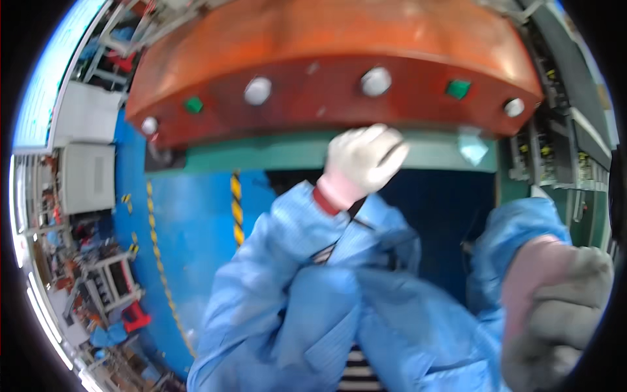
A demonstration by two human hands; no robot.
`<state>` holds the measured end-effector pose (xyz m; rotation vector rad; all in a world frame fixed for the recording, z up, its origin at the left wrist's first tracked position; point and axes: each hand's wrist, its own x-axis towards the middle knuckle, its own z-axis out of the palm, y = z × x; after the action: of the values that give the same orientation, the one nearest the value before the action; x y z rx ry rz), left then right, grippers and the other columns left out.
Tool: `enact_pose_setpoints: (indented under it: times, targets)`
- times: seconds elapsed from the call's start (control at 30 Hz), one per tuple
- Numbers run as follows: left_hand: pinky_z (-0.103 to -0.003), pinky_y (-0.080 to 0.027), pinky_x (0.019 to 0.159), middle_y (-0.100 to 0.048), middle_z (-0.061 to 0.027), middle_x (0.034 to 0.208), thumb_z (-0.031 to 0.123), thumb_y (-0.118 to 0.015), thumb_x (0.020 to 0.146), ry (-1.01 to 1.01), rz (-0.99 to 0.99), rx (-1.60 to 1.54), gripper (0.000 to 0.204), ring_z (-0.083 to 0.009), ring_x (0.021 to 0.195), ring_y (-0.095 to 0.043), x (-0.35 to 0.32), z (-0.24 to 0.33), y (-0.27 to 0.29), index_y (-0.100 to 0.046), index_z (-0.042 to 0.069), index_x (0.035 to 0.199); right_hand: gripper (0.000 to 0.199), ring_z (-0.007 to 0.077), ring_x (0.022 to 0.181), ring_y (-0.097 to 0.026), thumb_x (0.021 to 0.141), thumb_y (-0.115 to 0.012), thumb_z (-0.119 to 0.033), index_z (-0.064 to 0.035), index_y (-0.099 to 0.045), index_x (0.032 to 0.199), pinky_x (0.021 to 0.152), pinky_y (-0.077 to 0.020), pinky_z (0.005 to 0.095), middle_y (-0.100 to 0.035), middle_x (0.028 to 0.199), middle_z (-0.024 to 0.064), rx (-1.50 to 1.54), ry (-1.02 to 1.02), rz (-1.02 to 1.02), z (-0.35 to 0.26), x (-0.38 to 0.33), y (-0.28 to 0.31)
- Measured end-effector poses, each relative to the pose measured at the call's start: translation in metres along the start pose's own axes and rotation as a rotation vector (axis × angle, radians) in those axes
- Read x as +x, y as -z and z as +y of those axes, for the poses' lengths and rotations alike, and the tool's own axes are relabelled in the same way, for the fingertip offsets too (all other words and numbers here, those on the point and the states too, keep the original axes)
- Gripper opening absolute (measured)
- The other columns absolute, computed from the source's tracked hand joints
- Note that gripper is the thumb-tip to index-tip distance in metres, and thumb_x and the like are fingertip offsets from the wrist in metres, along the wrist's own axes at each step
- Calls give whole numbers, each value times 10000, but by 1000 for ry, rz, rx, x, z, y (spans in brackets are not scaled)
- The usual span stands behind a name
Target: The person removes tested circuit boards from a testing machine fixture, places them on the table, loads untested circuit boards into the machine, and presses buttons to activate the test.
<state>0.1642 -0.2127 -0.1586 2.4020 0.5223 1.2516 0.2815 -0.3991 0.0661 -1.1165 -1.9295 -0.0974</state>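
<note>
My left hand (366,160), in a white glove with a pink cuff, is raised in front of the green front edge (261,151) of an orange-red machine. Its fingers are curled closed, and whatever they may hold is hidden. At the far right, close to the camera, my right hand (555,313) wears a pink glove with grey-coated fingers. These fingers are bent in as well, and their inner side is out of sight. Along the machine's red front panel (320,98) sit white round buttons (376,81) and green square ones (458,89).
A pale translucent piece (473,146) lies on the green edge at right. Racks of boards (555,150) line the right side. On the left are a blue floor (189,215) with yellow-black tape (236,206), a white cabinet (88,178) and a small cart (114,281).
</note>
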Motion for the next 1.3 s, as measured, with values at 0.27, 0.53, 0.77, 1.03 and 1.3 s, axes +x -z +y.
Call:
enact_pose_setpoints:
  times: [0.27, 0.53, 0.77, 1.03, 1.3]
  targets:
    - [-392, -488, 568, -632, -41, 742, 214, -729, 853, 119, -18, 39, 110, -303, 606, -614, -21, -12, 20, -707, 123, 793, 119, 160, 644, -592, 832, -613, -70, -144, -608, 926, 661, -520, 320, -660, 890, 65, 146, 370, -259, 31, -13, -41]
    - [-390, -491, 568, -644, -35, 763, 197, -731, 853, 45, -90, -10, 78, -297, 606, -616, -8, 3, 19, -717, 130, 816, 113, 248, 579, -562, 710, -642, -51, -106, -650, 808, 565, -494, 353, -650, 812, 59, -181, 41, -243, 110, -88, -108]
    - [-367, -488, 591, -664, -37, 772, 147, -727, 830, 111, -107, 24, 43, -273, 620, -612, -5, 12, 24, -727, 107, 817, 163, 285, 675, -619, 692, -596, 46, -55, -656, 804, 664, -517, 349, -677, 815, 85, 17, -323, 37, 150, -120, -133]
    - [-354, -475, 579, -642, -23, 772, 199, -731, 852, 92, -116, 89, 107, -254, 610, -592, -5, 8, 16, -688, 116, 801, 179, 281, 675, -601, 671, -576, 71, -32, -647, 799, 672, -511, 337, -682, 821, 98, 123, -342, -2, 151, -112, -123]
    - [-358, -466, 570, -618, -28, 750, 226, -719, 866, 69, -95, 91, 147, -253, 603, -579, -4, 9, 18, -667, 121, 776, 183, 282, 690, -615, 671, -579, 73, -19, -657, 809, 685, -518, 337, -689, 829, 102, 121, -404, -12, 149, -114, -125]
